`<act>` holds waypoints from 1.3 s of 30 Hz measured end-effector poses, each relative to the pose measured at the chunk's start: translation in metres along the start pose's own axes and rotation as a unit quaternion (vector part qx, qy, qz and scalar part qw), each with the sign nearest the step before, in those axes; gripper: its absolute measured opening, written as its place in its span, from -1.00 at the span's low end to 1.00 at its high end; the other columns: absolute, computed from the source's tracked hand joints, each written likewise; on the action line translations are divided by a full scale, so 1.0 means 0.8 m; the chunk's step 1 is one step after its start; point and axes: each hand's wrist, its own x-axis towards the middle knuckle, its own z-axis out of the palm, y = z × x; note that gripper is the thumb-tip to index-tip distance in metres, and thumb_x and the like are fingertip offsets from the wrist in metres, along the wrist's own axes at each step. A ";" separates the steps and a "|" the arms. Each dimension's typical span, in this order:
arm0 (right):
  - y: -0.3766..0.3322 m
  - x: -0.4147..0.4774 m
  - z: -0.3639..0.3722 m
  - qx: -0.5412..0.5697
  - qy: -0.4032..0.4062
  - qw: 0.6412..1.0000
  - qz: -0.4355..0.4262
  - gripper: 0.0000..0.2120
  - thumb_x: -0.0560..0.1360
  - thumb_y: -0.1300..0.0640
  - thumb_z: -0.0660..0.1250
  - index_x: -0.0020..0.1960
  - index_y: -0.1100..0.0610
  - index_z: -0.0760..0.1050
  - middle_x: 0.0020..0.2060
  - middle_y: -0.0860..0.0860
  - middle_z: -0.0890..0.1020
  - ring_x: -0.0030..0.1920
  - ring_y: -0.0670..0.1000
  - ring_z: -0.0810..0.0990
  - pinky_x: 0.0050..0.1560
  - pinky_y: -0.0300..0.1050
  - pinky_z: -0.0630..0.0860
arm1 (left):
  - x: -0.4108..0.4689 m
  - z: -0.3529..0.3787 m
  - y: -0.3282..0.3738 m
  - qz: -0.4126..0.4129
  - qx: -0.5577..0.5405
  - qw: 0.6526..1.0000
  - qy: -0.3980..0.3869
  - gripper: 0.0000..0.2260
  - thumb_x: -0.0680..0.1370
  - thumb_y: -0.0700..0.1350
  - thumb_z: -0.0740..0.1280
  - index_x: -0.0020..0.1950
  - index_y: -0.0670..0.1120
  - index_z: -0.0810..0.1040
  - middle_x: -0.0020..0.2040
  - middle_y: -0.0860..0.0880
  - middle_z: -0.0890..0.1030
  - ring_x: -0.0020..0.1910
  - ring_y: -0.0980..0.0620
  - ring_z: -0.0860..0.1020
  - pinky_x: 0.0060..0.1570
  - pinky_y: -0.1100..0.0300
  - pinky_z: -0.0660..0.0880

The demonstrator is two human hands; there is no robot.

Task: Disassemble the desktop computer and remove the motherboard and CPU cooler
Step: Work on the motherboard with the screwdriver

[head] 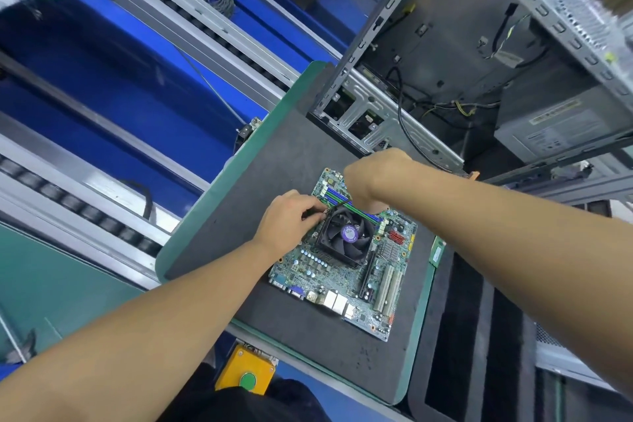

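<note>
Button box (248, 375): yellow, green button, at the desk's near edge, 6 o'clock.
Motherboard (346, 295): flat on the desk (284, 161) mat, outside the case.
CPU cooler (346, 236): mounted on the board, fan up.
Left hand (287, 224): cooler's 10 o'clock, fingers curled, pinching a thin dark cable (317, 214).
Right hand (373, 178): cooler's 12 o'clock, fingers hidden; grip cannot be told.
Computer case (462, 55): open, 1 o'clock, beyond.

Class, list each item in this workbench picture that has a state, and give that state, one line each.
motherboard: out of the case, flat on the mat.
CPU cooler: mounted on the motherboard.
computer case: open, power supply inside.
left hand: pinching a thin dark item at the CPU cooler's corner.
right hand: curled above the CPU cooler; grip hidden.
</note>
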 end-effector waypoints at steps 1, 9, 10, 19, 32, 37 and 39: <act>-0.006 -0.003 0.000 -0.059 0.054 0.997 -0.009 -0.82 0.50 0.28 0.24 -0.25 0.12 0.34 -0.30 -0.01 0.44 -0.36 0.02 0.42 -0.42 -0.11 0.33 | 0.000 0.000 -0.001 -0.002 0.000 1.000 -0.002 -0.90 0.50 -0.07 0.48 0.01 0.02 0.71 -0.22 0.08 0.55 -0.19 0.10 0.50 -0.15 0.16 0.46; -0.030 0.004 -0.016 -0.071 0.023 0.996 -0.043 -0.78 0.56 0.23 0.21 -0.27 0.14 0.34 -0.32 0.01 0.45 -0.34 0.04 0.44 -0.32 -0.11 0.37 | -0.003 -0.004 0.002 -0.001 -0.018 1.000 0.007 -0.95 0.49 -0.10 0.49 -0.07 -0.02 0.70 -0.33 0.23 0.36 -0.28 0.32 0.41 -0.25 0.51 0.29; -0.025 0.007 -0.020 -0.024 -0.027 0.998 -0.044 -0.74 0.59 0.25 0.14 -0.28 0.18 0.35 -0.35 0.06 0.47 -0.37 0.06 0.43 -0.32 -0.10 0.39 | -0.002 -0.004 0.002 -0.002 -0.019 1.000 0.009 -0.94 0.49 -0.10 0.50 -0.06 -0.02 0.70 -0.32 0.24 0.37 -0.29 0.34 0.41 -0.23 0.53 0.30; 0.032 0.020 -0.011 0.391 -0.162 0.903 0.077 -0.88 0.65 0.15 0.21 0.10 0.19 0.47 -0.30 0.05 0.46 -0.44 -0.05 0.42 -0.55 -0.29 0.40 | -0.001 -0.004 0.004 -0.003 -0.009 1.000 0.006 -0.89 0.49 -0.07 0.50 0.00 0.02 0.71 -0.28 0.29 0.43 -0.22 0.30 0.45 -0.22 0.54 0.30; 0.033 0.023 -0.010 0.324 -0.277 0.897 0.121 -0.67 0.69 -0.08 0.10 0.02 0.19 0.42 -0.36 0.02 0.53 -0.60 -0.10 0.42 -0.60 -0.37 0.33 | -0.001 -0.001 0.001 0.014 -0.003 1.000 0.017 -0.89 0.49 -0.07 0.50 0.00 0.01 0.71 -0.28 0.39 0.36 -0.25 0.26 0.39 -0.22 0.42 0.29; 0.035 0.017 -0.003 0.303 -0.237 0.920 0.080 -0.60 0.69 -0.08 0.06 -0.13 0.17 0.44 -0.50 -0.05 0.36 -0.65 -0.12 0.20 -0.61 -0.35 0.10 | -0.001 0.001 0.000 0.030 -0.005 0.999 0.019 -0.90 0.49 -0.10 0.50 -0.01 -0.01 0.72 -0.28 0.41 0.37 -0.20 0.17 0.46 -0.18 0.25 0.42; 0.031 0.017 -0.002 0.293 -0.213 0.930 0.063 -0.60 0.70 -0.07 0.04 -0.15 0.16 0.42 -0.47 -0.04 0.33 -0.63 -0.11 0.15 -0.59 -0.31 0.08 | -0.001 0.001 0.000 0.036 -0.004 0.999 0.020 -0.90 0.48 -0.11 0.50 -0.01 -0.02 0.72 -0.28 0.41 0.36 -0.20 0.13 0.48 -0.15 0.16 0.48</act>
